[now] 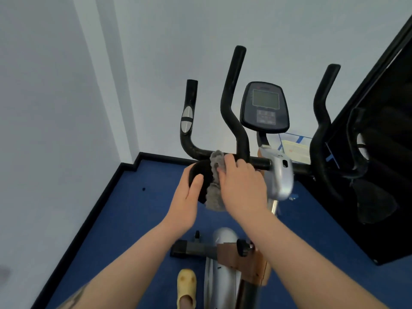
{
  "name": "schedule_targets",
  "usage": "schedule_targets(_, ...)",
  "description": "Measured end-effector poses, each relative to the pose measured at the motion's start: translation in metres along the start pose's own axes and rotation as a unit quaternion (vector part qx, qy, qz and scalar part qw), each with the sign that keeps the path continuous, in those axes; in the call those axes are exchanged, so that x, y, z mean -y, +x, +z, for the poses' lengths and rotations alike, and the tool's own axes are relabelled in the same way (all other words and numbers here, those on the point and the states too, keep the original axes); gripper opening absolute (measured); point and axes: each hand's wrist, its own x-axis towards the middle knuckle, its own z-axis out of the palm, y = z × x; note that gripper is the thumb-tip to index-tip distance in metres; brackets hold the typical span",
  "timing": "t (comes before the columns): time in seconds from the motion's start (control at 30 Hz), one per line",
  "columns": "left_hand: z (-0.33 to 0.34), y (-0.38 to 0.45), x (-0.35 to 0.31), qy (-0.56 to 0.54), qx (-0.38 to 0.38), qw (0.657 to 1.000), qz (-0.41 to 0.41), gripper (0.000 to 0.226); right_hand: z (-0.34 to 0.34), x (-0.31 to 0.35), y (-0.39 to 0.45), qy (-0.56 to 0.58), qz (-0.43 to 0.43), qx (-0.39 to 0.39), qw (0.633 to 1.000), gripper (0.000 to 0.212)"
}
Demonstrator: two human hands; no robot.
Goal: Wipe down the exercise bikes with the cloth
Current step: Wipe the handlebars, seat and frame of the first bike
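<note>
Head view: you look down past both forearms at an exercise bike (pixel 276 175) standing in a room corner.
Cloth: grey cloth (pixel 215 166), draped over the bike's handlebar (pixel 225 157) where the bar meets the upright grip, its lower end hanging below your right hand.
Right hand: your right hand (pixel 242 186) lies on the cloth with fingers curled over it, clamping it against the bar.
Left hand: your left hand (pixel 187 201) grips a round black pad (pixel 199 175) just left of the cloth, thumb across its face; you cannot see the other fingers behind it.
Console: dark console (pixel 264 107) with a grey screen, above the bar and well apart from both hands.
Grips: left grip (pixel 187 117) with a silver sensor plate; two tall curved grips (pixel 231 97) beside the console.
Frame: silver housing (pixel 279 177) just right of your right hand; brown post and black knob (pixel 243 247) lower down.
Floor: blue carpet (pixel 133 219) with black skirting along pale walls.
Foot: yellow clog (pixel 186 286) beside the bike's base.
Right edge: large black panel (pixel 379 152), leaning.
</note>
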Motion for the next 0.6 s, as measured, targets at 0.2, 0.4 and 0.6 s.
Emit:
schedule_targets(0.2, -0.021, 0.008, -0.012, 0.045, 0.045, 0.998, -0.025, 0.026, -0.006, 0.001, 0.049, 0.051, -0.078, 0.102, 0.990, 0.030)
schedule_targets(0.4, -0.036, -0.002, -0.008, 0.059, 0.125, 0.990, -0.040, 0.037, 0.001, -0.010, 0.019, 0.092, 0.008, 0.064, 0.994, 0.031)
schedule_targets(0.6, -0.028, -0.008, -0.005, 0.041, 0.103, 0.992, -0.051, 0.035, -0.001, -0.002, 0.026, 0.096, 0.062, 0.043, 0.992, 0.038)
